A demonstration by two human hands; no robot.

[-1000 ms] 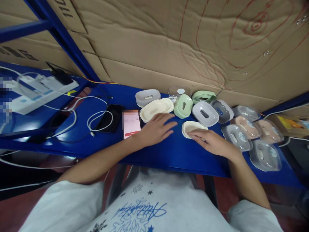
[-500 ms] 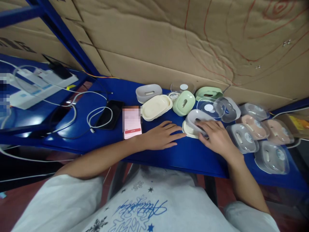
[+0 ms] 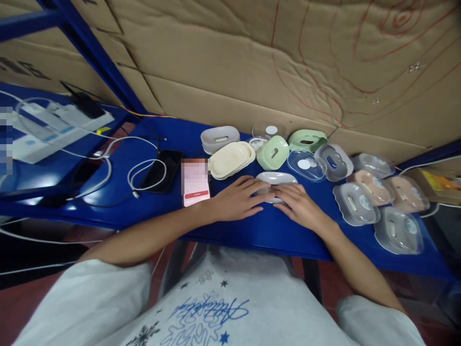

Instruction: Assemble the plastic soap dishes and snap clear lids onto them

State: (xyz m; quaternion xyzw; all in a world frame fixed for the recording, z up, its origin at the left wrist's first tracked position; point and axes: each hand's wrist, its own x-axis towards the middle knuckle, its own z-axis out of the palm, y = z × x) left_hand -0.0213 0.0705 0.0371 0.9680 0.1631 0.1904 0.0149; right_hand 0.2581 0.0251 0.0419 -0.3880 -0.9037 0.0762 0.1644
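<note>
A grey oval soap-box part (image 3: 275,179) lies on the blue table (image 3: 252,226) in front of me. My left hand (image 3: 239,198) lies flat with its fingers stretched out, fingertips touching the part's left end. My right hand (image 3: 298,206) rests against its right end, fingers extended over it. Behind it stand a green box (image 3: 272,152), a cream stack of trays (image 3: 230,159) and a clear lid (image 3: 307,165).
Several grey, pink and clear soap boxes (image 3: 374,192) crowd the right side. A phone (image 3: 160,170) with a white cable (image 3: 144,175) and a pink card (image 3: 195,185) lie left. A power strip (image 3: 65,122) sits far left. Cardboard (image 3: 288,62) forms the back wall.
The grey part moved from the right to the table's front middle, over the cream tray. A clear lid now lies where the grey one stood. Both hands came together on the part.
</note>
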